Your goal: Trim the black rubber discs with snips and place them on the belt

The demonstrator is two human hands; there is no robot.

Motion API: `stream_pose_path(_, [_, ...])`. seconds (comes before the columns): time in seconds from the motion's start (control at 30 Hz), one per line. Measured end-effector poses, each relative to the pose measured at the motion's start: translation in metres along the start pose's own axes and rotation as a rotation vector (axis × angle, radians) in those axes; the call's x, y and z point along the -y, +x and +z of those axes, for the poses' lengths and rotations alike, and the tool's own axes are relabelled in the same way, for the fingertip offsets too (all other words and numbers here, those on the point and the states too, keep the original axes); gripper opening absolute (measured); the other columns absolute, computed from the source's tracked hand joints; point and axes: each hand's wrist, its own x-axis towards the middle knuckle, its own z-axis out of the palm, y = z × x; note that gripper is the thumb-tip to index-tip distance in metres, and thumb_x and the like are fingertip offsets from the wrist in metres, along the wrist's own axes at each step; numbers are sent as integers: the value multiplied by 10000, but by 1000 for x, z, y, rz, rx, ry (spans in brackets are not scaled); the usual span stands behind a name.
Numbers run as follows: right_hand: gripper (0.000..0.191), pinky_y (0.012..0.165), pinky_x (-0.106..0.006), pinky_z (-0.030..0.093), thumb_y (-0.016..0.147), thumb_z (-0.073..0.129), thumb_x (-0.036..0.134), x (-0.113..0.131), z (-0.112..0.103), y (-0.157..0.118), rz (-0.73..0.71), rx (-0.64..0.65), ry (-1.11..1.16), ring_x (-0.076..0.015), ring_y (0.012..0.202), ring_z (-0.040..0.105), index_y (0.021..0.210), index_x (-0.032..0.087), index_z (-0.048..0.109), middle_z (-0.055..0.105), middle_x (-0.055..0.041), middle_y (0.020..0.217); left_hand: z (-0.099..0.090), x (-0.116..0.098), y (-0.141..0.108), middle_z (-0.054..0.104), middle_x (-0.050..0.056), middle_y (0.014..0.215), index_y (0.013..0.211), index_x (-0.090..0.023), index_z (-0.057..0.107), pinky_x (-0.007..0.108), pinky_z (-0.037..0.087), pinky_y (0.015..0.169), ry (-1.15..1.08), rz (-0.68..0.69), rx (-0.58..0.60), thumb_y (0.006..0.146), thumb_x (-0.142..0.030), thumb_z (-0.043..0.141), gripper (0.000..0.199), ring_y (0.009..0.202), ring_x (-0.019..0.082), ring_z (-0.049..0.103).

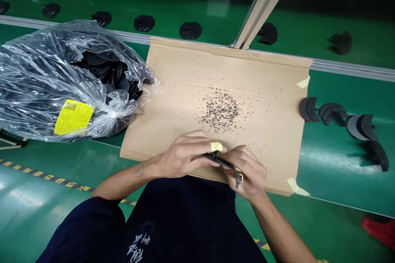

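Observation:
My left hand (193,154) is closed on a thin black plastic part (226,161), pinching it between thumb and fingers. Yellow tape wraps one of its fingertips. Opposite it, my right hand (247,168) is curled around a small shiny metal clipper (238,177), whose end shows by the thumb; the rest is hidden in the palm. The black part is seen nearly edge-on and reaches to the right fingers. Just beyond both hands, tiny black plastic scraps (222,111) lie scattered over a cardboard sheet (277,131).
On the left lies a clear plastic bag (40,78) of black round parts, with a yellow label (74,117). Several curved black parts (333,113) sit to the right. A metal post (262,4) rises at the back, near a row of black parts (190,30).

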Motion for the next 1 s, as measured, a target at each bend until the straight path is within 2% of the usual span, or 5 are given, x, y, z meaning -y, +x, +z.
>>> stream_pose_path(0.23, [244,638,-368,507,947,574,203,-1,-3,1,-46,33,31,-206,730,651,1182,225,637,721,-82,867,2,1,-3,797,100,991,1190,-168,699,319,613,784,-35,35,-43,944,-169,653,250,897,174,726])
stream_pose_path(0.43, [239,644,-374,515,917,586,145,0,-2,1,-30,37,53,-213,762,665,1142,210,638,721,-90,870,3,2,-3,799,76,900,1094,-178,745,286,608,725,-48,14,-98,893,-187,729,202,805,162,725])
stream_pose_path(0.67, [197,632,-347,540,889,612,106,5,-1,7,137,25,191,-189,726,661,1046,222,640,703,-63,856,2,3,-4,774,109,1055,1218,-171,689,343,605,874,-88,-10,3,929,-265,691,304,1000,190,709])
stream_pose_path(0.87, [118,666,-329,543,904,659,181,4,-27,20,296,267,73,-192,745,664,1011,220,629,699,-55,854,-1,2,-14,774,83,968,1143,-141,697,270,603,798,11,-164,-20,861,-239,768,306,857,165,728])
stream_pose_path(1.0, [117,708,-345,517,928,566,143,5,-39,30,214,387,-194,-212,792,661,1016,204,612,712,-78,894,0,5,-15,772,83,889,1098,-139,723,276,580,716,45,-128,-47,863,-249,769,264,767,156,699])
